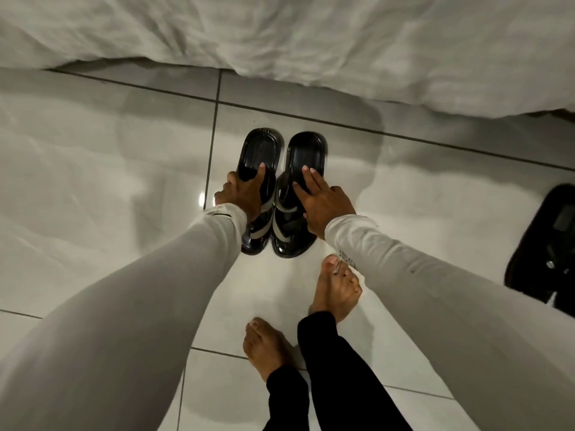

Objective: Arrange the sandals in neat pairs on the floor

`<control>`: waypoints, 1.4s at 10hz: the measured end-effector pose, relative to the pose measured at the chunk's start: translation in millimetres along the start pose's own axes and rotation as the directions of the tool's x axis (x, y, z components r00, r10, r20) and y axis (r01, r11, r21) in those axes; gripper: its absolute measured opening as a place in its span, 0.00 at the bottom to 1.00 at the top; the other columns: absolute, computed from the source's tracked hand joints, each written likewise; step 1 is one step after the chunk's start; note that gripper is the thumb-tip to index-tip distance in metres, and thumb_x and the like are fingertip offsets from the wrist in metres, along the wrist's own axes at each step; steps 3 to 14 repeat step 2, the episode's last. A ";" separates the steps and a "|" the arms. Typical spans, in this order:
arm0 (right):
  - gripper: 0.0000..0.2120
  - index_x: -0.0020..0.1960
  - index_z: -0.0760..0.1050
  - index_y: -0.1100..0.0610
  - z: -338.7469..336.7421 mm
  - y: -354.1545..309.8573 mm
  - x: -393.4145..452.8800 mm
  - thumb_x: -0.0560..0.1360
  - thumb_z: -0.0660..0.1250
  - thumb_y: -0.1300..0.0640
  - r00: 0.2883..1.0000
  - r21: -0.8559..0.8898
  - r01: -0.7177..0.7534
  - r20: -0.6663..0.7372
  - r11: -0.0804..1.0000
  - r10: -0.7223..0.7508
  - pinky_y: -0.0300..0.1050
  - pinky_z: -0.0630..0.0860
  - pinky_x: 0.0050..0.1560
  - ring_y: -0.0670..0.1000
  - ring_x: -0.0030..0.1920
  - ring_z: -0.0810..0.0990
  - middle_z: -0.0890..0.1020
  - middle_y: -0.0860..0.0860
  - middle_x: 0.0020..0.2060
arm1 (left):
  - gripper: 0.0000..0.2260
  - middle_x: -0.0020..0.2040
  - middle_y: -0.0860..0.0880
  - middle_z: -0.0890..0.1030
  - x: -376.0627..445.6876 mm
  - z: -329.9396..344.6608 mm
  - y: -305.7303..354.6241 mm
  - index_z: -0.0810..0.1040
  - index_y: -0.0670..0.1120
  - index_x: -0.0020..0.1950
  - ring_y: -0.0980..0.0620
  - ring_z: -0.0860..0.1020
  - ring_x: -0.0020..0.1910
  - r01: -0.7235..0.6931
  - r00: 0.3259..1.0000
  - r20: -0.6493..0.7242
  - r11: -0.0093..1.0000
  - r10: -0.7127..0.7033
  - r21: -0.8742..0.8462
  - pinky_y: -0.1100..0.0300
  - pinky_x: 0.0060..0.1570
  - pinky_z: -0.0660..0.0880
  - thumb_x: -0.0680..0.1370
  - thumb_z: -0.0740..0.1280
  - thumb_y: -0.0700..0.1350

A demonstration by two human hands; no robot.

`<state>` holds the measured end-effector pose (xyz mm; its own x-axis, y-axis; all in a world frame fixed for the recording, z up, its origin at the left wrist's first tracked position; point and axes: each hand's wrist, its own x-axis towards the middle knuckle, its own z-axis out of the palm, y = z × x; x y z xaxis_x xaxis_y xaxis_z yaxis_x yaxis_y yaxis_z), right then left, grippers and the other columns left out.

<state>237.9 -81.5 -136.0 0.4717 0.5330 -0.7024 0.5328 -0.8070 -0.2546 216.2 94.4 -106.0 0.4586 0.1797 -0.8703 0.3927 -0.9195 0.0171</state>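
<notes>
**Squaring Up a Pair of Black Sandals**

Pressing down on two glossy black sandals with pale grey straps, the person is bending over a white tiled floor beside a bed draped in rumpled white bedding. The left sandal and the right sandal lie side by side just short of the bedding's hem, their rounded heels toward the bed and their shiny toes toward the person's bare feet. They are nearly parallel and very close, almost touching along their inner edges near the straps.

Each sandal has one hand on it, likely so both can be slid and turned at once until they match. The left hand curls over the outer edge of the left sandal: its thumb lies across the footbed while the other fingers wrap the outer side, a loose gripping hold. The right hand lies flatter on the right sandal, fingers spread and extended onto the footbed, palm over the strap; it looks more like a push than a grasp, and whether the thumb hooks the sole I cannot tell.

A further dark sandal-like object sits on the floor well to the right of the pair, blurred at the picture's edge, probably still awaiting its turn.
</notes>
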 end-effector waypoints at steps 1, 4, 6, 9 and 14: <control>0.42 0.81 0.49 0.54 -6.1 -5.8 -13.7 0.75 0.69 0.54 0.999 0.019 -0.022 0.031 1.000 0.021 0.56 0.65 0.72 0.58 0.81 0.46 0.45 0.59 0.81 | 0.40 0.74 0.33 0.60 -11.8 2.8 2.3 0.44 0.57 0.82 0.31 0.72 0.67 0.014 1.000 0.021 0.998 -0.012 -0.064 0.38 0.67 0.72 0.79 0.66 0.43; 0.41 0.81 0.49 0.53 -6.9 -10.7 -44.1 0.76 0.69 0.53 0.998 0.054 -0.055 0.022 0.997 0.054 0.59 0.61 0.74 0.58 0.81 0.46 0.46 0.59 0.81 | 0.40 0.79 0.32 0.49 -47.6 14.5 9.4 0.43 0.53 0.82 0.31 0.68 0.72 0.018 0.999 -0.048 0.999 -0.020 -0.031 0.36 0.69 0.69 0.79 0.67 0.46; 0.41 0.81 0.49 0.53 -6.9 -10.7 -44.1 0.76 0.69 0.53 0.998 0.054 -0.055 0.022 0.997 0.054 0.59 0.61 0.74 0.58 0.81 0.46 0.46 0.59 0.81 | 0.40 0.79 0.32 0.49 -47.6 14.5 9.4 0.43 0.53 0.82 0.31 0.68 0.72 0.018 0.999 -0.048 0.999 -0.020 -0.031 0.36 0.69 0.69 0.79 0.67 0.46; 0.41 0.81 0.49 0.53 -6.9 -10.7 -44.1 0.76 0.69 0.53 0.998 0.054 -0.055 0.022 0.997 0.054 0.59 0.61 0.74 0.58 0.81 0.46 0.46 0.59 0.81 | 0.40 0.79 0.32 0.49 -47.6 14.5 9.4 0.43 0.53 0.82 0.31 0.68 0.72 0.018 0.999 -0.048 0.999 -0.020 -0.031 0.36 0.69 0.69 0.79 0.67 0.46; 0.41 0.81 0.49 0.53 -6.9 -10.7 -44.1 0.76 0.69 0.53 0.998 0.054 -0.055 0.022 0.997 0.054 0.59 0.61 0.74 0.58 0.81 0.46 0.46 0.59 0.81 | 0.40 0.79 0.32 0.49 -47.6 14.5 9.4 0.43 0.53 0.82 0.31 0.68 0.72 0.018 0.999 -0.048 0.999 -0.020 -0.031 0.36 0.69 0.69 0.79 0.67 0.46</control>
